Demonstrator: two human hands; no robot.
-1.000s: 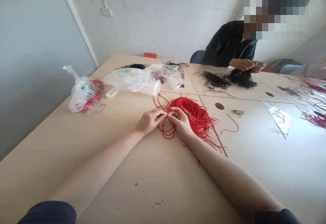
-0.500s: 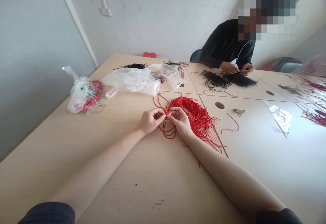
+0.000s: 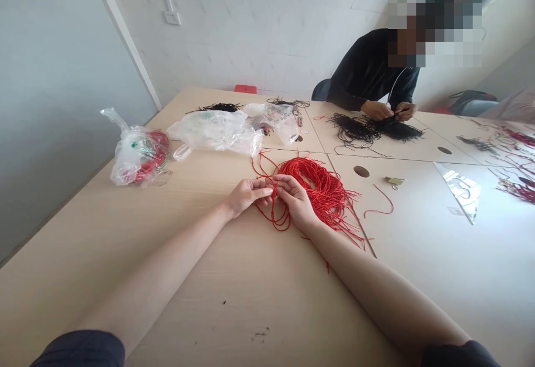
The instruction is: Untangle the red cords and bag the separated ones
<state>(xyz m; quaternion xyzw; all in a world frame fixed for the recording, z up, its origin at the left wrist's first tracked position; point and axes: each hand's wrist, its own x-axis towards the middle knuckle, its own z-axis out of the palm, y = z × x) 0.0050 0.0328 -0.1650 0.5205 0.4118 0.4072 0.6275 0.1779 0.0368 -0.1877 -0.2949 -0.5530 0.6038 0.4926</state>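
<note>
Left hand [image 3: 247,197] and right hand [image 3: 295,200] pinch closed on strands at the near edge of the red cord [image 3: 321,194] on the table [image 3: 125,233].

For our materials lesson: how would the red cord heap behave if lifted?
The red cord will probably flop rather than hold its shape, since its strands curve loosely over the table. It likely feels light, being thin and loosely heaped. Strands crossing under the right hand suggest it may tangle when lifted.
</note>
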